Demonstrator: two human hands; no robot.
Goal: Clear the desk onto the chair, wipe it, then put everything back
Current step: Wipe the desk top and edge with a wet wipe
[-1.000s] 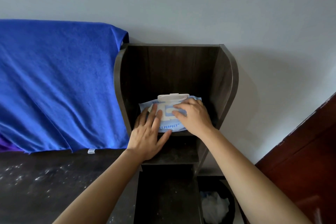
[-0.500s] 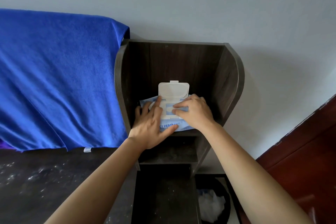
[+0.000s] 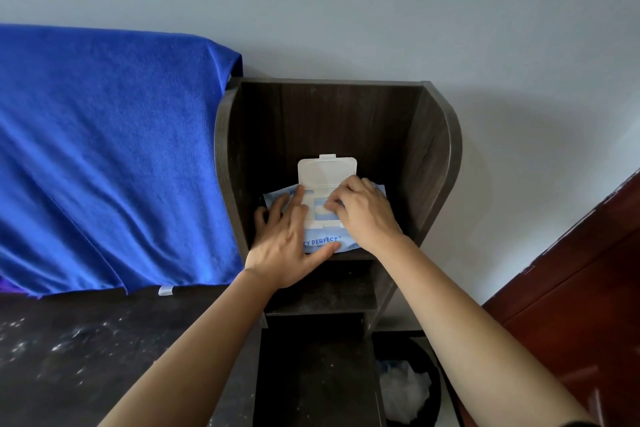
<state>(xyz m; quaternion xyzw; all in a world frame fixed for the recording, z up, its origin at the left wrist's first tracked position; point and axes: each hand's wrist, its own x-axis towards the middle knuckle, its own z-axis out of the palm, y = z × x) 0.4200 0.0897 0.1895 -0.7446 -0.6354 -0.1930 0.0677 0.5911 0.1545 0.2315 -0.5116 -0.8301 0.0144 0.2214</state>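
A blue pack of wet wipes [image 3: 320, 240] lies on the top shelf of a dark wooden shelf unit [image 3: 433, 163]. Its white flip lid [image 3: 327, 172] stands fully raised. My left hand [image 3: 287, 239] lies flat on the pack's left side and holds it down, thumb along the front edge. The fingertips of my right hand [image 3: 365, 213] are pinched at the pack's opening under the lid. Whether a wipe is between them I cannot tell. The dusty dark desk top [image 3: 86, 350] spreads at lower left.
A blue towel [image 3: 104, 156] hangs over something at the back of the desk, left of the shelf unit. A black bin [image 3: 433, 374] holding white crumpled paper stands on the floor at lower right. A reddish-brown door [image 3: 588, 288] is at the right edge.
The lid of the wipes pack has swung from nearly flat to upright. My right fingers have moved onto the opening below it. My left hand stays pressed on the pack.
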